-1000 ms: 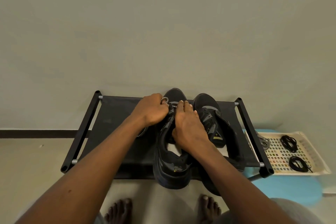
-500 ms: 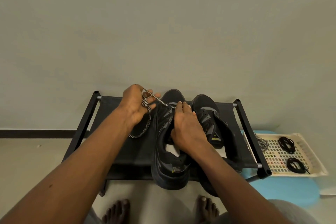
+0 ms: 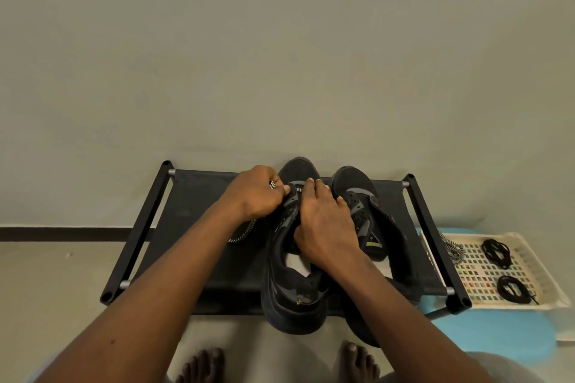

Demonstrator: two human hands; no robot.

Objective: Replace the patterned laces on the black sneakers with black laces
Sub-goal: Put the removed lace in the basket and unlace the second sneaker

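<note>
Evidently unlacing is in hand: the left hand (image 3: 258,193) pinches the patterned lace (image 3: 242,235) at the front eyelets of the sneaker (image 3: 292,305) on the rack (image 3: 193,196); the right hand (image 3: 325,227), fingers straight, presses it steady. Next, I judge, pull the lace free.

A rack (image 3: 193,196) stands against the wall (image 3: 280,56), with the left sneaker (image 3: 292,305) and right sneaker (image 3: 354,183) side by side on it. The left hand (image 3: 255,196) and right hand (image 3: 323,227) are on the left sneaker, and a trailing lace (image 3: 242,235) hangs from the left hand onto the rack. To the right of the rack lies a tray (image 3: 510,305), with a loose lace (image 3: 454,250) at its left end and two coiled laces (image 3: 496,253) further right.
</note>
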